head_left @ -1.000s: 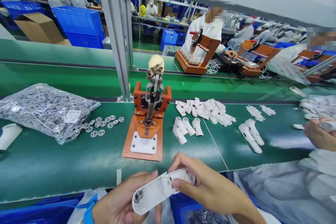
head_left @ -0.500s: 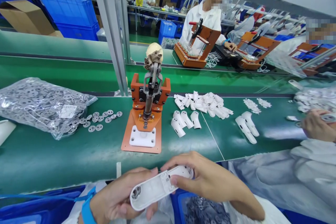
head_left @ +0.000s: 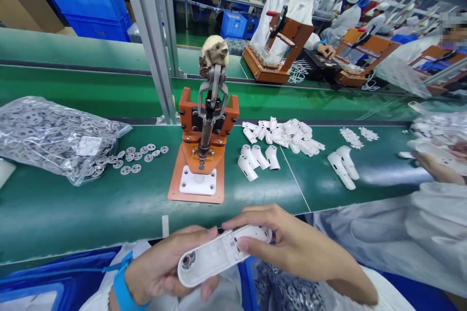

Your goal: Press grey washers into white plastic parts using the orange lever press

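Note:
A long white plastic housing [head_left: 215, 258] lies open side up between both hands, low in the view, just below the green belt's near edge. My left hand [head_left: 162, 268] cups its lower end, where a round metal disc sits in a recess. My right hand [head_left: 292, 245] pinches the upper end, thumb pressed on the inner face. Beyond them on the belt stands an orange hand press [head_left: 204, 148] with a white nest block at its base.
A clear bag of metal discs [head_left: 51, 136] and loose discs [head_left: 136, 158] lie left of the press. White plastic parts [head_left: 280, 141] lie to its right. A co-worker's sleeve and hand [head_left: 434, 170] are at the right edge. A blue bin of discs [head_left: 284, 291] sits below.
The view has tilted down a little, so the belt sits higher in frame. Both hands still hold the housing; the right fingers have shifted slightly along its upper end.

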Motion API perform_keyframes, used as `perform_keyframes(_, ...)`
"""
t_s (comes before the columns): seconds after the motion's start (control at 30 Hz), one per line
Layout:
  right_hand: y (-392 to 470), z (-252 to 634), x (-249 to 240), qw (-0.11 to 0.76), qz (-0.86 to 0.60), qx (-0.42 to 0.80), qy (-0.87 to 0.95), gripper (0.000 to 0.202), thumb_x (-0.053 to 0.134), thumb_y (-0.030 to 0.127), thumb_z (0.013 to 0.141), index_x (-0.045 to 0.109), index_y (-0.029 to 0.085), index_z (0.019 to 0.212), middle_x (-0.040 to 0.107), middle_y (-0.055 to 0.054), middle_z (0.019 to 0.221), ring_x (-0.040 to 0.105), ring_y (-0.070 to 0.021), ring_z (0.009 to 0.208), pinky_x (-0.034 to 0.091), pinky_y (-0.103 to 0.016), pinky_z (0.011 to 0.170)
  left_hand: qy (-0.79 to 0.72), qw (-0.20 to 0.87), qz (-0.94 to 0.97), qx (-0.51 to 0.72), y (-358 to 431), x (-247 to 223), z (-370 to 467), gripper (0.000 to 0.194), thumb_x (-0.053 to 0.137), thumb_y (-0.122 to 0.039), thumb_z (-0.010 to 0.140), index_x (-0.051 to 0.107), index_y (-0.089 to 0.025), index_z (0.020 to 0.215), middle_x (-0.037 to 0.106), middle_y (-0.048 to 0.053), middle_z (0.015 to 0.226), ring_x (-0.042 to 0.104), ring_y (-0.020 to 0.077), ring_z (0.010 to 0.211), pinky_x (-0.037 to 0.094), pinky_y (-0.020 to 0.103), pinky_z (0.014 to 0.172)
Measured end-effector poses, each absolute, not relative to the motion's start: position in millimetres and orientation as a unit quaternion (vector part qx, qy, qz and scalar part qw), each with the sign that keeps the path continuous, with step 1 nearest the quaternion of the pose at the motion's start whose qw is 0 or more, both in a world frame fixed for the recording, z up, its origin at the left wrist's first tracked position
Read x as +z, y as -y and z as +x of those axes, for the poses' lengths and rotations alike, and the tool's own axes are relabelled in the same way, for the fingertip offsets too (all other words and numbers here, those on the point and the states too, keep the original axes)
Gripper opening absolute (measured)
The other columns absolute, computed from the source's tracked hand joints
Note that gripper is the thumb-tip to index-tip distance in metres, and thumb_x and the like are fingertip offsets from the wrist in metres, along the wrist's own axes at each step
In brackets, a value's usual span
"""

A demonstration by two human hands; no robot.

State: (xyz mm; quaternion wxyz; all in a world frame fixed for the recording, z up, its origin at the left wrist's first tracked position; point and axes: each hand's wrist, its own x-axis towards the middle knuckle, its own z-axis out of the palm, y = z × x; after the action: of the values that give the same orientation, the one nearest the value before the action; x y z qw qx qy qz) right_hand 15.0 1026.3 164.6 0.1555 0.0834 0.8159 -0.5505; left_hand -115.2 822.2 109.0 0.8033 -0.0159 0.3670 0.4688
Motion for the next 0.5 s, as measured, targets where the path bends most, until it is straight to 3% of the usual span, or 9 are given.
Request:
perform_keyframes(0.27, -1022.0, 13.7, 169.0, 0.162, 0.109, -0.55, -0.812, 0.032, 0.061, 0.044, 0.098, 0.072, 0.03, 0.125, 0.075, -0.002, 0.119, 0.068, -0.0208, 0.104, 0.052, -0.027, 0.078, -0.33, 0.816, 0.012, 0.475, -821.4, 99.7, -117.2, 0.06, 0.061, -0.064, 0.087, 0.067, -0.009, 0.066, 0.059, 0.004, 0.05, 0.026, 0.0027, 0.022, 0.006, 0.02, 0.022)
perform_keyframes(0.5, -1030.2, 8.2, 167.1, 0.181, 0.086, -0.614, -0.764, 0.034, 0.06, 0.044, 0.098, 0.072, 0.024, 0.124, 0.079, -0.003, 0.092, 0.069, -0.0169, 0.085, 0.045, -0.024, 0.062, -0.287, 0.823, -0.008, 0.49, -815.9, 85.8, -116.7, 0.058, 0.048, -0.056, 0.098, 0.073, -0.004, 0.094, 0.064, 0.007, 0.054, 0.026, 0.0044, 0.023, 0.006, 0.022, 0.025)
